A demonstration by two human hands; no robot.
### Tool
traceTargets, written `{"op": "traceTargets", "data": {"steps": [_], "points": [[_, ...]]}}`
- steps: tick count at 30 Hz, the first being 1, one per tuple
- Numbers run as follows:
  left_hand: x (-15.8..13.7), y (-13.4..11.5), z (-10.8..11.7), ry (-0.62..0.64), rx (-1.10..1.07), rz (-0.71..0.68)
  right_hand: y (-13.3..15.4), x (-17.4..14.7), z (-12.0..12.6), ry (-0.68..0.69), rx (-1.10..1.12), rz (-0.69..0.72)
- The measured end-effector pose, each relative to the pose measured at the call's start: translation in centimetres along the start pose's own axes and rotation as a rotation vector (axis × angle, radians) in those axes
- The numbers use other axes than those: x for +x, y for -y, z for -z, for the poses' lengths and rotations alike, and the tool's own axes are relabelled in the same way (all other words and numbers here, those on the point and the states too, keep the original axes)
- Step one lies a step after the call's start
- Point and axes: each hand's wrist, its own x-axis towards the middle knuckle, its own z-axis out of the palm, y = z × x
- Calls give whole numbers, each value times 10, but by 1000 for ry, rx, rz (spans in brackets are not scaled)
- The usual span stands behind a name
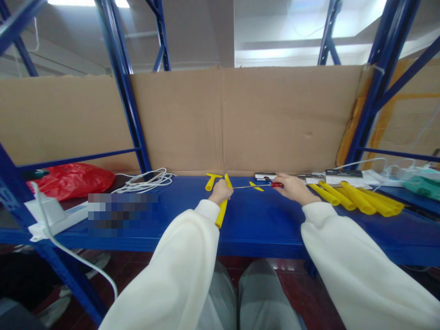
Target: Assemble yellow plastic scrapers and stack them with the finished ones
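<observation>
My left hand [221, 191] is closed around a yellow tube [222, 214], which lies lengthwise toward me on the blue shelf. My right hand [291, 187] grips the red handle of a screwdriver [252, 186]. Its metal shaft points left, and the tip reaches the tube beside my left fingers; whether it enters the tube I cannot tell. A short yellow T-shaped piece [211, 182] rests just left of my left hand. Behind the shaft lies a small flat yellow piece [256, 186].
Several yellow tubes [357, 199] lie at the right, near black-and-white boxes [343, 176]. On the left are a red plastic bag [74, 180], a coiled white cable [151, 180] and a white power strip [65, 219]. Cardboard [275, 119] backs the blue shelf [261, 229], between blue posts.
</observation>
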Motion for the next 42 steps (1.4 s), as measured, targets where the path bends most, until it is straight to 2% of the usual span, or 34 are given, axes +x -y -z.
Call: {"op": "traceTargets", "data": {"steps": [7,13,21,28,36,42], "points": [[4,12,-1,-17,-77,75,9,-2,1,93,5,62],[4,14,1,-5,-125,81,22,-3,8,146,-76,-16],[-8,13,4,93,-164,60,13,-4,3,79,-42,51],[-12,10,8,58,-113,53,14,-6,8,97,45,85],[-17,5,10,58,-102,44,19,-6,10,63,-70,44],[-21,3,12,43,-72,42,18,-7,12,54,-65,52]]}}
